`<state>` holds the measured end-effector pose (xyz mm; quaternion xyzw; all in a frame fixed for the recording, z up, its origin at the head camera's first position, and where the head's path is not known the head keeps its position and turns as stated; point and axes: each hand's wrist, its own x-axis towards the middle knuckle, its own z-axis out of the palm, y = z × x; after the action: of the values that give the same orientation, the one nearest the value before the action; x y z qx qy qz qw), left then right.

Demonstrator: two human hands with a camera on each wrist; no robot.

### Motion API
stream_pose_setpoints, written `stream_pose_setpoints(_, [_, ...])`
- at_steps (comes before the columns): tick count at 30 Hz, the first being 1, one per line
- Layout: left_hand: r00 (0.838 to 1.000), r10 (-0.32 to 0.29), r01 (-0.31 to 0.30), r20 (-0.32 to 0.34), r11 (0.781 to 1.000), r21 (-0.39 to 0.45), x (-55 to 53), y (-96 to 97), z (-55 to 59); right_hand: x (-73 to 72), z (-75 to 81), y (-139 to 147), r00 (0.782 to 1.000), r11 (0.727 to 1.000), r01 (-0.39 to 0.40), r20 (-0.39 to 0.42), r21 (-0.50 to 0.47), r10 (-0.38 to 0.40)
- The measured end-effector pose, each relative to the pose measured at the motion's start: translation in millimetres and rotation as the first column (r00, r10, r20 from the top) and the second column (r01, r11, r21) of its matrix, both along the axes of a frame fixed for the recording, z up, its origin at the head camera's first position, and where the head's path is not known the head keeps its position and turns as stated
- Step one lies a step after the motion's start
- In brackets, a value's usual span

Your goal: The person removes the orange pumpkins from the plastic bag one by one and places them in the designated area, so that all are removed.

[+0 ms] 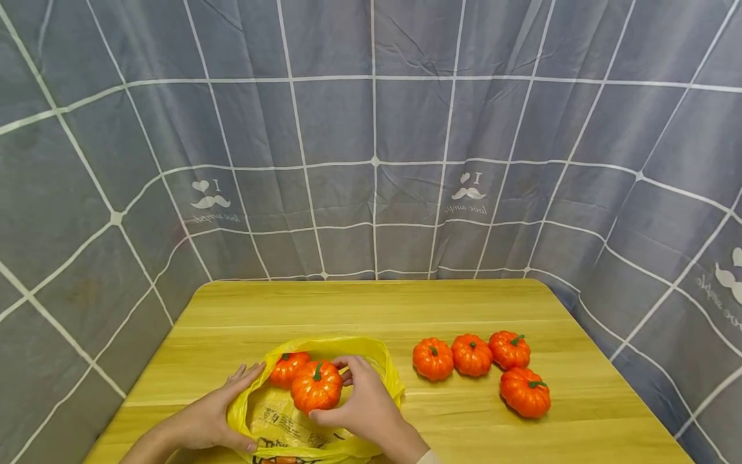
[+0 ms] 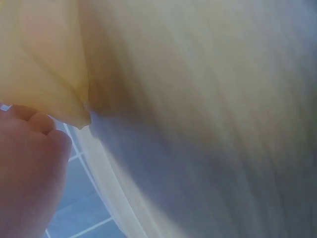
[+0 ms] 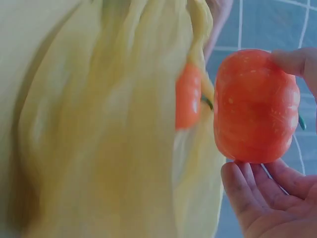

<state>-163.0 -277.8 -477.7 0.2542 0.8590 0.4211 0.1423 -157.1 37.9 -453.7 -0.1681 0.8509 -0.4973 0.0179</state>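
My right hand (image 1: 368,403) holds a small orange pumpkin (image 1: 316,386) with a green stem between thumb and fingers, over the mouth of a yellow plastic bag (image 1: 382,361). In the right wrist view, the thumb is at one side of this pumpkin (image 3: 256,106) and the fingers at the opposite side. Another pumpkin (image 1: 288,368) lies inside the bag, partly hidden by the held one. Along the bag's left rim rests my left hand (image 1: 211,415), thumb and fingers spread apart. The left wrist view shows part of that hand (image 2: 32,168) beside the bag (image 2: 44,64).
Several pumpkins sit right of the bag on the wooden table (image 1: 371,309): one (image 1: 433,359) nearest the bag, one (image 1: 472,354) beside it, one (image 1: 509,349) farther right and one (image 1: 525,392) in front. A grey gridded curtain (image 1: 336,129) surrounds the table's back and sides.
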Motion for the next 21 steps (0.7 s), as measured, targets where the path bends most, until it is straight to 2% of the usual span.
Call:
stream_pose_setpoints(10, [1.000, 0.004, -0.004, 0.005, 1.000, -0.005, -0.8, 1.3, 0.3, 1.5, 0.3, 66, 0.987, 0.989, 0.146, -0.071, 0.019, -0.144])
stream_pose_setpoints(16, [1.000, 0.008, -0.008, 0.007, 1.000, 0.000, -0.8, 1.0, 0.2, 5.3, -3.2, 101, 0.965, 0.967, 0.254, -0.066, -0.006, -0.253])
stream_pose_setpoints(21, [1.000, 0.010, -0.010, 0.016, 1.000, 0.003, -0.6, -0.4, -1.7, 11.0, -5.7, 125, 0.940, 0.942, 0.336, -0.066, 0.014, -0.334])
